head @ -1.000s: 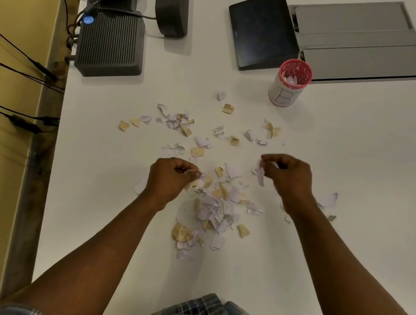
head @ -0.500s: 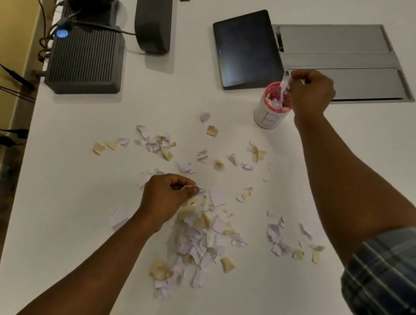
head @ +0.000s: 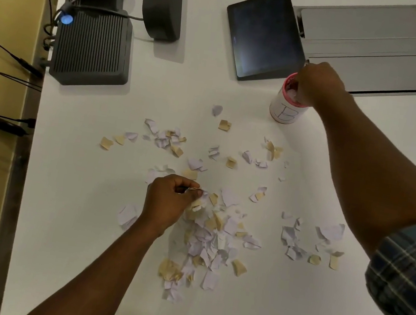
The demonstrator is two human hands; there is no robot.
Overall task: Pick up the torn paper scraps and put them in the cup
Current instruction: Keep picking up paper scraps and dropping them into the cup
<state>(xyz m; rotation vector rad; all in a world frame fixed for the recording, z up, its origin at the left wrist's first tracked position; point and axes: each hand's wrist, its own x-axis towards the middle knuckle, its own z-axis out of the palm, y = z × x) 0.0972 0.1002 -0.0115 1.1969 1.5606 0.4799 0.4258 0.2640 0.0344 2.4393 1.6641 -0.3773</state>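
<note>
Our right hand (head: 318,82) sits over the mouth of the cup (head: 287,103), fingers bunched down into it, though we cannot tell whether they grip a scrap or have let go. Our left hand (head: 167,201) is pinched shut on a few scraps (head: 194,189) at the near-left edge of the main pile (head: 212,235). The cup stands far and to the right of that hand, well apart, so the right arm is nearer.

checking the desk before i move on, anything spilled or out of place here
Only the torn paper scraps, strewn loose across the white table instead of in the cup. The cup stands upright, nothing tipped. The right hand is at its rim; the left hand pinches a scrap.
</note>
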